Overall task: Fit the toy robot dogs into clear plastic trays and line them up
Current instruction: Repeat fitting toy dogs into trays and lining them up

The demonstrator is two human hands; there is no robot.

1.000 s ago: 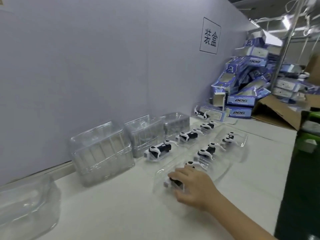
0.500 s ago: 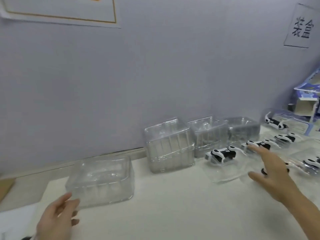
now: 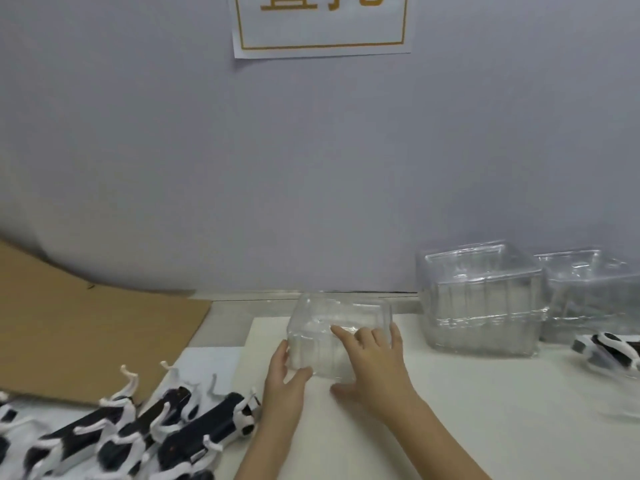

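Grey-lilac painted wall closes the rear of the station and carries a white paper sign with a gold border, cut off by the top of the frame. The white counter runs along its foot. A flat sheet of brown cardboard lies at the left rear, partly over the counter edge. To the right, against the wall, stand a tall stack of nested clear plastic trays and a second clear stack just beside it, evidently kept as stock within reach. In the middle sits a low clear plastic tray, possibly several nested; the blur prevents a count. It is glossy, thin-walled and rectangular with rounded corners, and no dog is in it. The black-and-white toy robot dogs lie in a loose heap at the lower left, legs and curled white tails pointing various ways, close to the left forearm. One further black-and-white dog lies at the right edge in front of the second stack; it is too blurred to tell if it sits in a tray. The left hand holds the low tray's near left corner between thumb and fingers. The right hand is relaxed, its spread fingers laid flat on the tray top and the thumb splayed toward the counter. Judgement: one hand steadies while the other bears down, which suits parting a tray from those beneath; fitting has not begun on this one.
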